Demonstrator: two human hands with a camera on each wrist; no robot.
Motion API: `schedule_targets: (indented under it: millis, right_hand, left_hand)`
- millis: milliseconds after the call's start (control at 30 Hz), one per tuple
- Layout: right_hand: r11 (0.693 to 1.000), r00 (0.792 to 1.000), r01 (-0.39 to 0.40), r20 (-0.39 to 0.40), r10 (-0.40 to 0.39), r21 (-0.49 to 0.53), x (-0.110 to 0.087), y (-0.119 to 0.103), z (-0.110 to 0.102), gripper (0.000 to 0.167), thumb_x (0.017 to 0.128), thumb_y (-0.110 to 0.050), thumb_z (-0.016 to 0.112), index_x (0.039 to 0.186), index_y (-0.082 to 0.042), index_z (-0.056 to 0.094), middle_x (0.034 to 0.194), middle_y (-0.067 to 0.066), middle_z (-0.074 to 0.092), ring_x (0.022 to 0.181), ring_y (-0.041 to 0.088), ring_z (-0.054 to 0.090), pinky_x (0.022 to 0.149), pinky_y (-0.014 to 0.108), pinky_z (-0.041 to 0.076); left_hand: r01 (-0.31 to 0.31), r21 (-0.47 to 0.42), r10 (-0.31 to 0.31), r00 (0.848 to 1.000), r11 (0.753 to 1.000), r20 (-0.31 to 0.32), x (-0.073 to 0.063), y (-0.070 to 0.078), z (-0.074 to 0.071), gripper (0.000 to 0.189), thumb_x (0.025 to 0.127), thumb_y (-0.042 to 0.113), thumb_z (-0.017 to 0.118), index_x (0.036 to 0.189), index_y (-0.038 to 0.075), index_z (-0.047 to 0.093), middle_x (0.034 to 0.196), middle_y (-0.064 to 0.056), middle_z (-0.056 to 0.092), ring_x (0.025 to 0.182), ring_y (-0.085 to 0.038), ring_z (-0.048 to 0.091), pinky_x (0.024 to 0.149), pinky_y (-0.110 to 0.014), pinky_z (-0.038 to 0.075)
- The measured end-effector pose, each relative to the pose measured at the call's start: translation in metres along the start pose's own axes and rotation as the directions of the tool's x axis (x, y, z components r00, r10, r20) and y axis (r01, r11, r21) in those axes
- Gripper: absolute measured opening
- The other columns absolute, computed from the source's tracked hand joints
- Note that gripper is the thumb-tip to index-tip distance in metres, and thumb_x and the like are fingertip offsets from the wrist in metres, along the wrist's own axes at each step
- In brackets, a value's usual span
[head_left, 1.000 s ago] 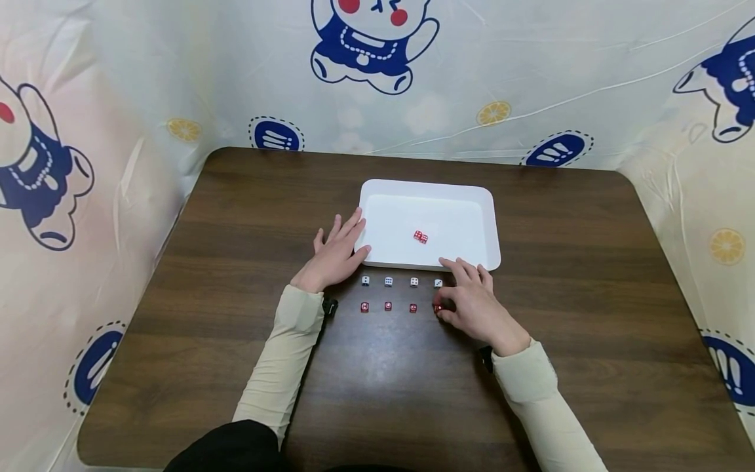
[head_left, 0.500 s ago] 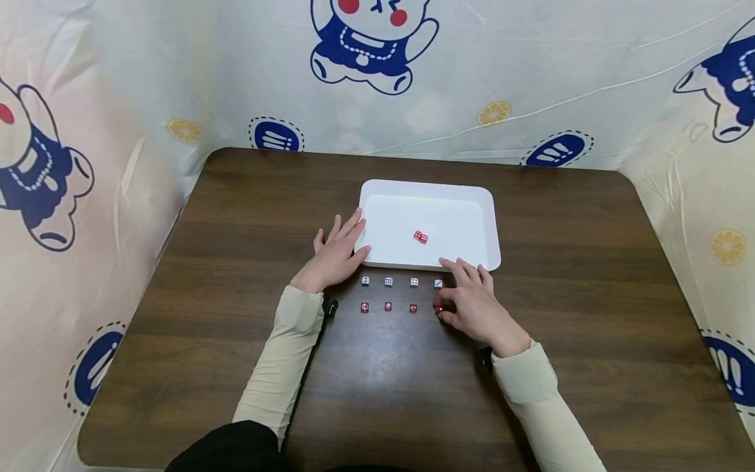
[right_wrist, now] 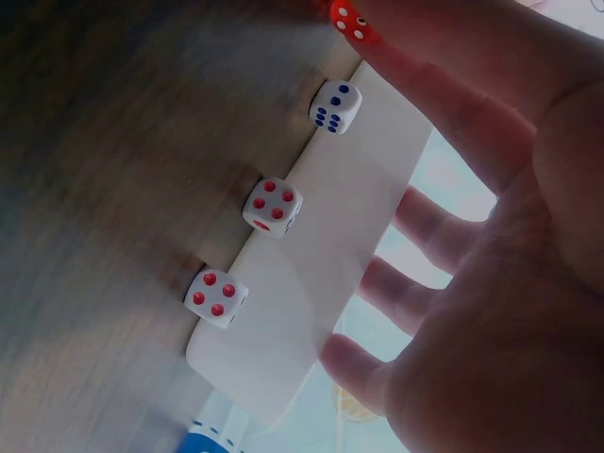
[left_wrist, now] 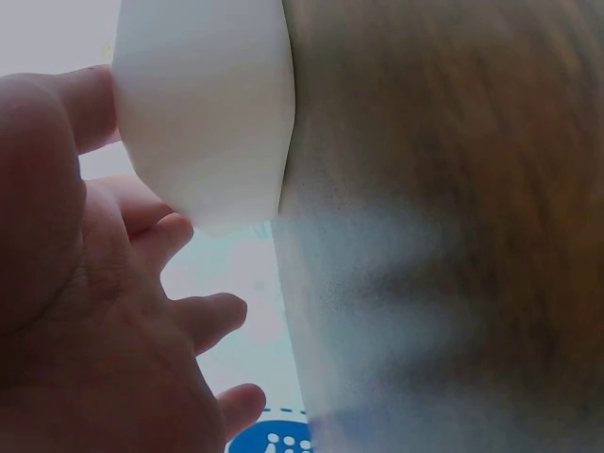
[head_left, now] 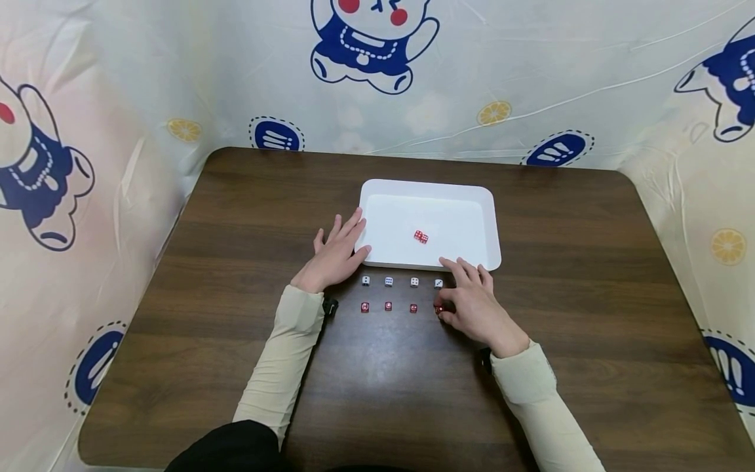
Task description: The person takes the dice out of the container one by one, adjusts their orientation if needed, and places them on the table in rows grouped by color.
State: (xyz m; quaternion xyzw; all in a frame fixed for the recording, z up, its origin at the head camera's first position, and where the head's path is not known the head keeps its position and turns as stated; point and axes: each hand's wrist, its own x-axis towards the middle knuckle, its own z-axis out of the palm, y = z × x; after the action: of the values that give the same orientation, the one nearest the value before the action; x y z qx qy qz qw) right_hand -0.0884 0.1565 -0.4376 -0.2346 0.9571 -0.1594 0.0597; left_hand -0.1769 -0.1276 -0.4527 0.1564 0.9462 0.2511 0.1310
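Observation:
My left hand [head_left: 335, 259] rests at the near-left corner of a white tray [head_left: 425, 189], fingers spread and fairly straight, touching its rim. In the left wrist view the thumb and a finger touch the tray wall [left_wrist: 208, 104]. With thumb and index finger, my right hand [head_left: 474, 305] pinches a red die [right_wrist: 349, 21] at the right end of the red row; its other fingers reach to the tray's near rim. The fingers partly hide this die. A white die [head_left: 438, 284] sits just beyond them. Two red dice [head_left: 421, 236] lie touching inside the tray.
Along the tray's near side runs a row of white dice [head_left: 388, 282], with a row of red dice [head_left: 388, 306] closer to me. All stand on a dark wooden table [head_left: 377, 406]. Printed white sheeting [head_left: 448, 39] surrounds the table's back and sides.
The pinched red die has shifted very slightly to the right and turned a little in my right fingers. My left hand, the tray and the other dice have kept their places.

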Motion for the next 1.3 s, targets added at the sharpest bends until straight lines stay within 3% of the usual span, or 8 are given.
schedule_targets:
  millis: [933, 1300]
  right_hand:
    - [1.000, 1.000, -0.010, 0.003, 0.010, -0.007, 0.0017, 0.0010, 0.0019, 0.011, 0.076, -0.020, 0.082, 0.085, -0.020, 0.074, 0.152, 0.015, 0.035, 0.139, 0.044, 0.028, 0.107, 0.066, 0.014]
    - [0.999, 0.998, -0.045, 0.050, 0.044, 0.025, 0.0041, -0.0020, -0.0049, 0.005, 0.081, -0.024, 0.077, 0.083, -0.022, 0.073, 0.151, 0.015, 0.037, 0.138, 0.042, 0.028, 0.107, 0.065, 0.013]
  left_hand:
    - [0.005, -0.006, -0.005, 1.000, 1.000, 0.000, -0.0010, 0.0004, -0.0009, 0.062, 0.102, 0.041, 0.038, 0.156, 0.017, 0.017, 0.164, 0.009, -0.003, 0.151, -0.032, -0.006, 0.113, -0.065, -0.001]
    - [0.002, 0.001, -0.002, 1.000, 1.000, 0.000, -0.0001, 0.0009, -0.0015, 0.062, 0.102, 0.041, 0.038, 0.156, 0.016, 0.018, 0.164, 0.010, -0.003, 0.151, -0.032, -0.006, 0.113, -0.066, -0.001]
